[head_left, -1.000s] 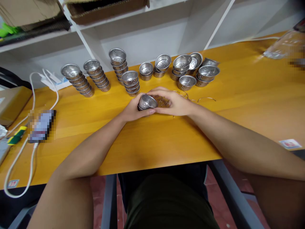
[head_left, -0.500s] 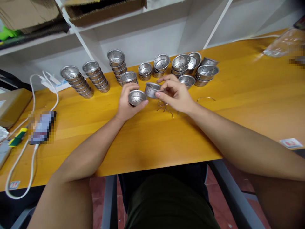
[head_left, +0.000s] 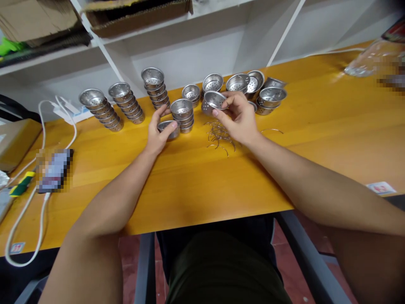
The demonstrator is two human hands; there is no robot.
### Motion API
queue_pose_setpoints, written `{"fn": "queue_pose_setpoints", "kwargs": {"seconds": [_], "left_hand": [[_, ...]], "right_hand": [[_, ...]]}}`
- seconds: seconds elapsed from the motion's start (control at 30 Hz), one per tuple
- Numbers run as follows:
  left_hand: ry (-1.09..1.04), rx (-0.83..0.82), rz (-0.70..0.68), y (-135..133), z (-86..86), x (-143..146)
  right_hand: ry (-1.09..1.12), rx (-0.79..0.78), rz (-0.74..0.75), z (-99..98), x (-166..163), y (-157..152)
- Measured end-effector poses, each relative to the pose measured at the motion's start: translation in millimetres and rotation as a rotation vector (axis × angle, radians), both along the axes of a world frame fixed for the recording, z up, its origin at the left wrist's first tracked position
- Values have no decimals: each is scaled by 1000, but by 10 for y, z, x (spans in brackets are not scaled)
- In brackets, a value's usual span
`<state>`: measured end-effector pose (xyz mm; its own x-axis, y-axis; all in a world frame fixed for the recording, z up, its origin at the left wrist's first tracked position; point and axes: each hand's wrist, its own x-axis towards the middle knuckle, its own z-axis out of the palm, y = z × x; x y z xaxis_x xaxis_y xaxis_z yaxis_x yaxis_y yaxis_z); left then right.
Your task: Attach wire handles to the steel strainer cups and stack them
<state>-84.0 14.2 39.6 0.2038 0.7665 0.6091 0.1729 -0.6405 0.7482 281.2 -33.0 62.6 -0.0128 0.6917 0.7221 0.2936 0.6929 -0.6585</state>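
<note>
My left hand [head_left: 157,133] is closed around a small metal strainer cup [head_left: 170,131], held low over the table and tilted. Just behind it stands a short stack of the same strainer cups [head_left: 182,110]. My right hand [head_left: 238,116] pinches another strainer cup [head_left: 209,105] by its rim, thumb outside and fingers at the inner side. This cup is raised, its perforated inside partly showing. Below the right hand lies a loose pile of thin curved wires [head_left: 219,134] on the table.
Taller strainer stacks [head_left: 109,114] stand at the back left, with more cups [head_left: 270,97] at the back right. A phone [head_left: 56,171] with a white cable and a green-yellow tool handle [head_left: 22,184] lie at left. A clear bottle [head_left: 363,61] lies far right.
My hands have moved apart. The left hand's cup went left and tilted; the right hand's cup rose and moved right, its opening now showing. The stack and wire pile are more exposed.
</note>
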Motion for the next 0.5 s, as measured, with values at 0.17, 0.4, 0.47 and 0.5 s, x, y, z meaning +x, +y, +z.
{"fn": "queue_pose_setpoints", "kwargs": {"seconds": [0.17, 0.4, 0.47, 0.5], "left_hand": [[114, -41, -158, -392, 223, 210], [110, 14, -191, -521, 250, 382], [137, 23, -212, -547, 258, 402], [154, 18, -219, -564, 260, 408]], "right_hand": [[12, 3, 92, 32, -86, -58], [27, -47, 146, 184, -216, -188], [26, -43, 150, 233, -242, -233], [19, -39, 148, 256, -251, -255]]}}
